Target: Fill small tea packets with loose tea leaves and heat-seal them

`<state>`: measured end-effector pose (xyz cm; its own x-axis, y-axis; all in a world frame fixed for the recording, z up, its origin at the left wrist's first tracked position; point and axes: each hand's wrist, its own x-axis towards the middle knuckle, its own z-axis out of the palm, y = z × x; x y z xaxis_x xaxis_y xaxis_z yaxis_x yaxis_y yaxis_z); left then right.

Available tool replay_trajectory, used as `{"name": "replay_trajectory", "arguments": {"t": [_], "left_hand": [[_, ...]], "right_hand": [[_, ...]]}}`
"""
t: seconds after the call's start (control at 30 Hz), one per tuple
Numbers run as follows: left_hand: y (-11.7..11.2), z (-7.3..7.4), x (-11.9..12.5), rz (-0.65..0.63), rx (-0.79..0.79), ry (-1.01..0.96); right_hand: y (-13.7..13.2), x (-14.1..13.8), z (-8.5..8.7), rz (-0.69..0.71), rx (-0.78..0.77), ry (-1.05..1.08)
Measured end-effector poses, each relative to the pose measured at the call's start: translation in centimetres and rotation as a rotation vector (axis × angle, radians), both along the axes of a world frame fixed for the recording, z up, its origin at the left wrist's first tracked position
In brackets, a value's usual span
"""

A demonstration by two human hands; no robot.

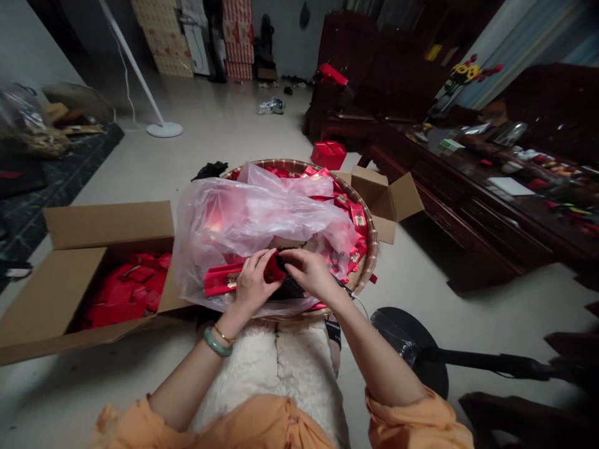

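Head view, from my end: two hands. Left hand (253,285) pinches one long red packet (224,279) with a gold label, grip clenched on it, held above the basket. Right hand (311,274) sits on a dark crumpled wad (289,287); can't tell if that grip is clenched. Below them, one round woven basket (369,249) of red packets, partly under a thin pinkish plastic bag (248,231). Two cardboard boxes: left one (93,280) open, red packets inside; other (384,193) beyond the basket. Pale tile floor (224,118), dark wooden bench (468,181) right.
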<state>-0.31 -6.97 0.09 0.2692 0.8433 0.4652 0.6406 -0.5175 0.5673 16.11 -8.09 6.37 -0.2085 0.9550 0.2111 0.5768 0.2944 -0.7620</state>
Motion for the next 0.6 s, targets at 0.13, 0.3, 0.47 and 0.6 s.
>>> {"name": "replay_trajectory", "arguments": {"t": [0.13,0.3,0.47,0.6], "left_hand": [[-0.1,-0.2,0.0,-0.007,0.012,0.022],[0.0,-0.4,0.1,0.017,0.046,0.035],[0.0,-0.3,0.0,0.024,0.038,0.039],[-0.1,-0.2,0.0,0.016,0.026,0.056]], "right_hand": [[-0.3,-0.5,0.1,-0.074,0.068,0.048],[-0.8,-0.3,0.6,-0.006,0.054,0.166],[-1.7,0.2,0.4,0.062,0.050,-0.004],[-1.3,0.4,-0.3,0.058,0.058,-0.147]]}}
